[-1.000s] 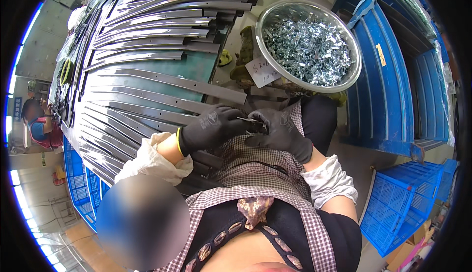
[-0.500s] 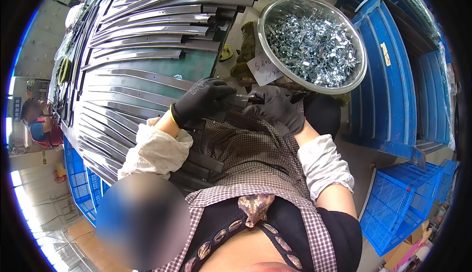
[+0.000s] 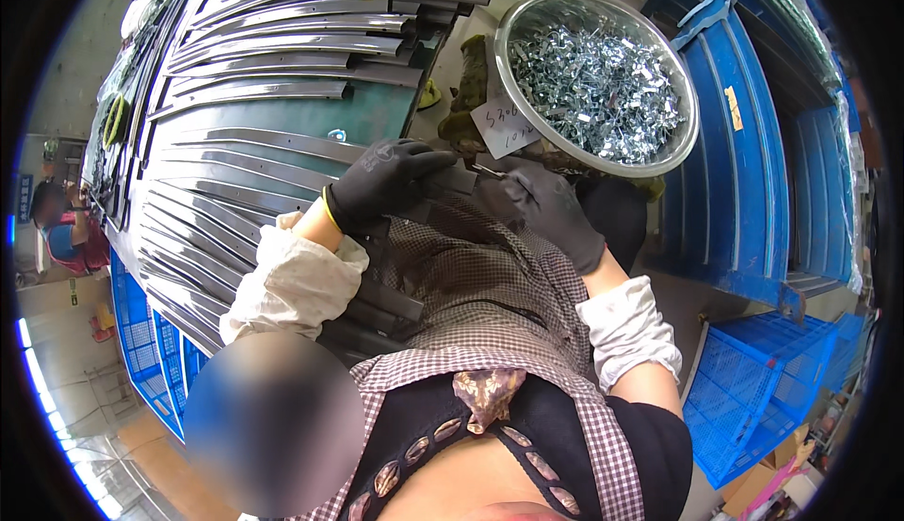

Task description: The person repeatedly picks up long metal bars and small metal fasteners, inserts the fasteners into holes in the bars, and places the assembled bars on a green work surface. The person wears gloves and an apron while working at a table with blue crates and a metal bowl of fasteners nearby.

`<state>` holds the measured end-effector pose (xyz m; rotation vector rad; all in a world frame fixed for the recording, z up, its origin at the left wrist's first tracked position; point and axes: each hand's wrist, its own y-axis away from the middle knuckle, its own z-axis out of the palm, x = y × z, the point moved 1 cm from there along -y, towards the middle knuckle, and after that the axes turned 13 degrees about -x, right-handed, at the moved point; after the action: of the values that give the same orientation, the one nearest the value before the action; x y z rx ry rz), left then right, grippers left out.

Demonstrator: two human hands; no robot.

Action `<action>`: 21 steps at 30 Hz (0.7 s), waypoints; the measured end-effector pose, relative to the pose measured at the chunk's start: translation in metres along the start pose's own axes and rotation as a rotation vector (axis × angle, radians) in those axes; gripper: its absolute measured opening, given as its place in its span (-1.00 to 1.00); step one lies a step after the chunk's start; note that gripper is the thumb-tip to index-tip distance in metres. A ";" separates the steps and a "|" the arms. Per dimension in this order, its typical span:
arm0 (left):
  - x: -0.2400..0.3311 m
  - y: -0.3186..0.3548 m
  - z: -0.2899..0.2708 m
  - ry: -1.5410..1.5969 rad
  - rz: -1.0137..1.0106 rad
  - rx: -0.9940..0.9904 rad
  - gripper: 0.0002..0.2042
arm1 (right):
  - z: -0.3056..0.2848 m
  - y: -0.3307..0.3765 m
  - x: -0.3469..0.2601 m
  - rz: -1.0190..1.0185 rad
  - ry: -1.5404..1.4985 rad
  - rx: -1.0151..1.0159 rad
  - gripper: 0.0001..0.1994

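Note:
My left hand (image 3: 391,180), in a black glove, is closed around a dark trim strip (image 3: 454,181) near its end; the tip juts out to the right of my fingers. Just right of that tip is my right hand (image 3: 554,208), also black-gloved, its thumb and fingers pinched on a small shiny metal clip (image 3: 487,171). A narrow gap separates the clip from the strip's end. The strip's other part is hidden under my left hand and forearm. Many similar dark strips (image 3: 254,177) lie in rows on the green-topped table (image 3: 282,118) to the left.
A big round metal basin (image 3: 690,111) full of small shiny clips (image 3: 603,97) stands ahead right, a handwritten paper (image 3: 504,128) beside it. Blue metal racking (image 3: 734,172) rises at right, above a blue plastic crate (image 3: 753,394). Another person (image 3: 71,229) is at far left.
My right hand has drawn back a little to the right and down, away from the strip's end. The small clip now shows at its fingertips. My left hand keeps its hold.

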<state>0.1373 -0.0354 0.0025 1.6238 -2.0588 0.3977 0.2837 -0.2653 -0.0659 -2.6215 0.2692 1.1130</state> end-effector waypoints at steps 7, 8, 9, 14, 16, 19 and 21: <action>-0.002 0.002 0.001 -0.013 0.009 -0.032 -0.55 | -0.008 0.012 -0.015 0.055 -0.027 -0.142 -0.80; -0.002 0.002 0.001 -0.026 0.020 -0.025 -0.59 | -0.008 0.010 -0.015 0.040 -0.010 -0.149 -0.81; -0.003 0.002 0.000 -0.032 0.030 -0.027 -0.59 | -0.007 0.008 -0.016 0.032 -0.006 -0.149 -0.81; -0.006 0.002 0.002 -0.031 0.059 -0.028 -0.57 | -0.003 -0.006 -0.034 0.001 0.301 -0.149 -0.80; -0.005 0.001 0.005 0.014 0.017 -0.068 -0.56 | 0.006 -0.002 -0.040 0.016 0.382 -0.154 -0.81; -0.007 0.002 0.004 0.060 0.020 -0.084 -0.53 | 0.000 0.000 -0.044 -0.010 0.335 -0.155 -0.83; -0.004 0.004 0.004 0.071 0.024 -0.098 -0.52 | -0.012 0.002 -0.044 -0.041 0.244 -0.173 -0.85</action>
<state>0.1331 -0.0325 -0.0027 1.5073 -2.0145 0.3516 0.2612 -0.2684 -0.0260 -2.9044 0.1746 0.8369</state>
